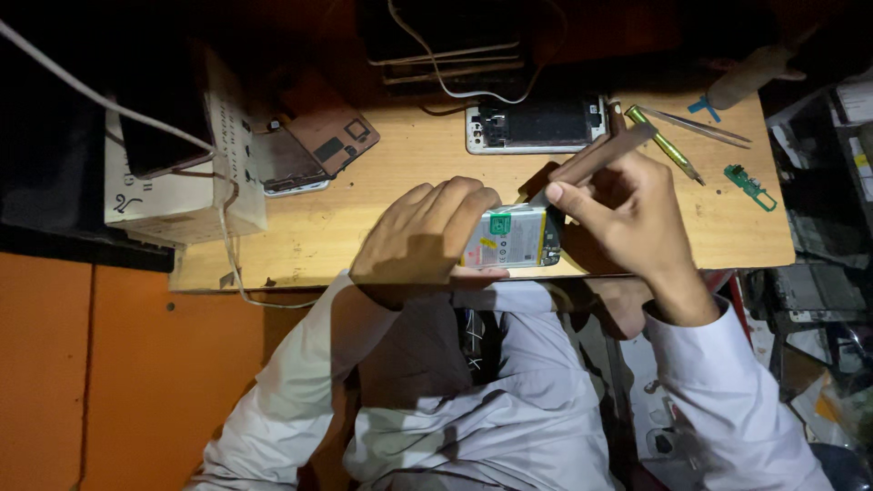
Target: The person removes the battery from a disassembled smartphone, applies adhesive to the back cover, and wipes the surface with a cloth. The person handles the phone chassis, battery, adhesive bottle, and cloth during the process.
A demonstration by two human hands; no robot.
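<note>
Dim wooden bench (364,227) at frame centre bears an opened phone (511,238), light and fragile, best held by its edges, left hand (420,238) clasping it, right hand (618,214) pinching a tool (596,159).

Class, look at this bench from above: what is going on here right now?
A person in white sleeves holds an opened phone in the left hand at the front of a wooden table. The right hand presses a brown-handled tool against its upper right corner. Another opened phone lies behind, with tweezers to its right.
</note>
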